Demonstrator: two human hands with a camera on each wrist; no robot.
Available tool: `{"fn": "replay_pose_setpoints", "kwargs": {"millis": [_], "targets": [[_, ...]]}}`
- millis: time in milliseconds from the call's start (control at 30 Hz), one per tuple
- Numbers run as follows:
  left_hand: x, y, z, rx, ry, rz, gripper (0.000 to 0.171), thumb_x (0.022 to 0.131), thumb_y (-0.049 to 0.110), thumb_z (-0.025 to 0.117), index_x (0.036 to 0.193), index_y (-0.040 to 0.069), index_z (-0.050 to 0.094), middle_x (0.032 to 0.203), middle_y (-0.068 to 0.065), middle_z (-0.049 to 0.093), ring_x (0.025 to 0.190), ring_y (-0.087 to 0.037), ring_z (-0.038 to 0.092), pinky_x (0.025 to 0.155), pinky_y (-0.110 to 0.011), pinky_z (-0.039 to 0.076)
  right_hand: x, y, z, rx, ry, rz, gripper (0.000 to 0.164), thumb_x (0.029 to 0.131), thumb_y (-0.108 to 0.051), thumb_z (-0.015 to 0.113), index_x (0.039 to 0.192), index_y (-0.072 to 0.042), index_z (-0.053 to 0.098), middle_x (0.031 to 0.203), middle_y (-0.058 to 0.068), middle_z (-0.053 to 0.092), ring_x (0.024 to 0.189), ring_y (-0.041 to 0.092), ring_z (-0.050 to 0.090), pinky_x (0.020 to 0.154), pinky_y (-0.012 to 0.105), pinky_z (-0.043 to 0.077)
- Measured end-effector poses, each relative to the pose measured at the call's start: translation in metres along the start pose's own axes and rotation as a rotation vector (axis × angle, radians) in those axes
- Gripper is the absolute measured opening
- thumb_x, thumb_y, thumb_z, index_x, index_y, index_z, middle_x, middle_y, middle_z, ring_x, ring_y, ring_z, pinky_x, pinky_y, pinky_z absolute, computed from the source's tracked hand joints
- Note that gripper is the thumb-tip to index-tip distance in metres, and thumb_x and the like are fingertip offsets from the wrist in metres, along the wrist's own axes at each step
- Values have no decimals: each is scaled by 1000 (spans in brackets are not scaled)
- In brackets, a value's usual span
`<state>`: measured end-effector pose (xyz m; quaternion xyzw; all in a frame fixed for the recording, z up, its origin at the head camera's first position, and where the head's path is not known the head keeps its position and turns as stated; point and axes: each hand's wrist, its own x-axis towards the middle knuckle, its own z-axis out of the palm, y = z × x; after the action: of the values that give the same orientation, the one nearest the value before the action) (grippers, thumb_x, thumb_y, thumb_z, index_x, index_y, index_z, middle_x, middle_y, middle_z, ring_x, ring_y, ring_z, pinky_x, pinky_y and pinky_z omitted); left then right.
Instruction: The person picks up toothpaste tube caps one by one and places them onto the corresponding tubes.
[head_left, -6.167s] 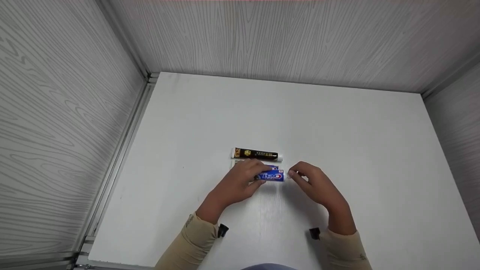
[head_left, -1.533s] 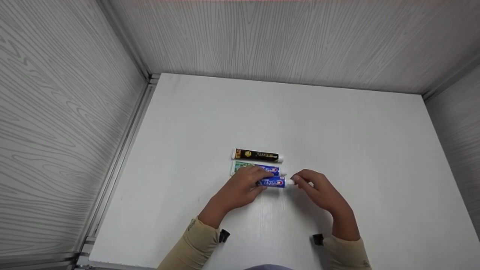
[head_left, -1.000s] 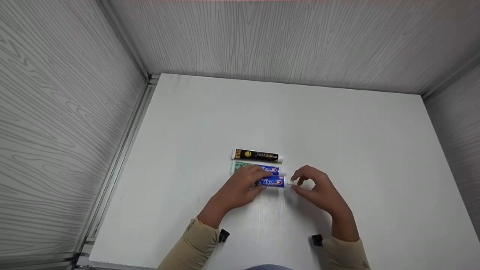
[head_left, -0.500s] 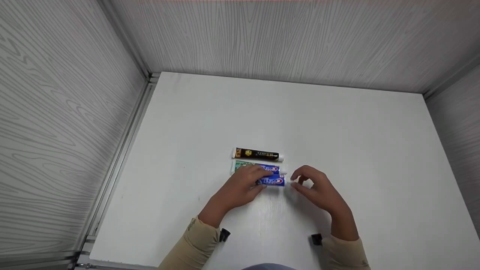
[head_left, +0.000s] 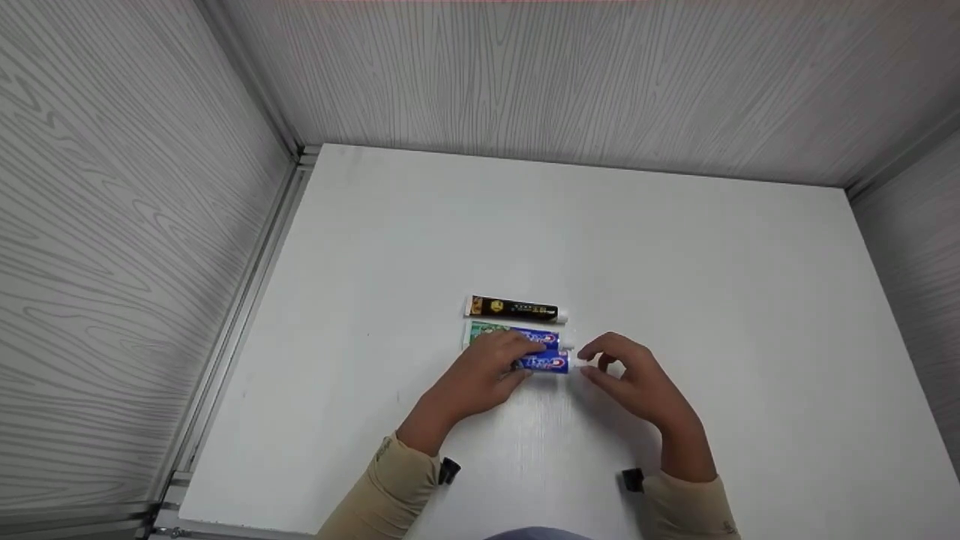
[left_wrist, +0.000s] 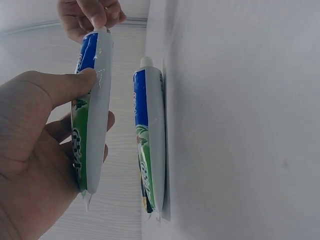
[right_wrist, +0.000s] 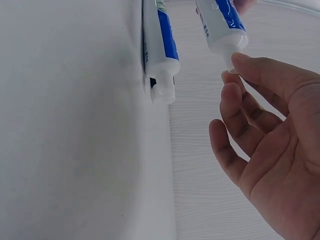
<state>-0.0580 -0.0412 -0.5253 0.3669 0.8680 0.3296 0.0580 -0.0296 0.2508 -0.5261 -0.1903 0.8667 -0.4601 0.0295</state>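
Note:
My left hand [head_left: 487, 371] grips a blue, green and white toothpaste tube [left_wrist: 95, 120], thumb on one side and fingers behind. In the left wrist view the tube is held apart from the table. With thumb and fingertips, my right hand [right_wrist: 272, 107] pinches the small white cap [right_wrist: 231, 57] at the tube's right end; its other fingers are loosely bent. A second tube of the same look [left_wrist: 149, 135] lies on the table just beyond, partly covered by the left hand in the head view. Behind that lies a black and gold toothpaste tube [head_left: 517, 309] with a white cap.
The white table [head_left: 675, 285] has grey wood-grain panels [head_left: 495, 82] at its back and sides. A metal frame rail [head_left: 247, 315] runs along its left edge. Black camera mounts [head_left: 448, 471] sit at both wrists.
Since the earliest frame the held tube has come slightly nearer the person, uncovering more of the second tube. The right fingers parted at the cap, and now pinch it again.

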Motion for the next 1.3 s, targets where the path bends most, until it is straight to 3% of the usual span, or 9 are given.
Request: {"fn": "replay_pose_setpoints", "kwargs": {"millis": [233, 500, 767, 1000, 1300], "targets": [[0, 0, 2, 10, 6, 6, 38, 105, 21, 69, 143, 21, 66, 132, 2, 69, 123, -18, 63, 113, -42, 47, 1, -3, 0, -27, 8, 27, 22, 90, -5, 84, 108, -16, 76, 103, -11, 72, 88, 10, 67, 85, 47, 57], [0, 3, 0, 18, 2, 6, 38, 106, 22, 68, 143, 21, 66, 131, 2, 69, 123, -18, 63, 112, -43, 48, 1, -3, 0, -37, 7, 29, 20, 92, -8, 83, 109, -15, 76, 104, -11, 73, 88, 9, 67, 80, 47, 55], [0, 1, 0, 15, -8, -7, 39, 107, 23, 66, 145, 21, 65, 133, 1, 69, 125, -18, 62, 115, -43, 46, 2, 2, 2, -15, -3, 11, 17, 95, -11, 81, 111, -14, 77, 107, -9, 75, 88, 11, 66, 83, 41, 55], [1, 1, 1, 16, 9, 12, 39, 105, 20, 68, 144, 19, 65, 133, 0, 70, 126, -20, 63, 114, -44, 47, 2, 2, 3, 2, -5, 10, 17, 95, -11, 80, 112, -11, 77, 108, 3, 76, 90, 15, 66, 82, 33, 57], [0, -1, 2, 13, 36, 20, 39, 105, 19, 69, 144, 18, 66, 130, 0, 69, 122, -19, 64, 112, -43, 48, 2, -1, 6, -25, 27, 28, 16, 94, -12, 81, 110, -11, 78, 105, -5, 75, 84, 15, 63, 76, 28, 54]]}}
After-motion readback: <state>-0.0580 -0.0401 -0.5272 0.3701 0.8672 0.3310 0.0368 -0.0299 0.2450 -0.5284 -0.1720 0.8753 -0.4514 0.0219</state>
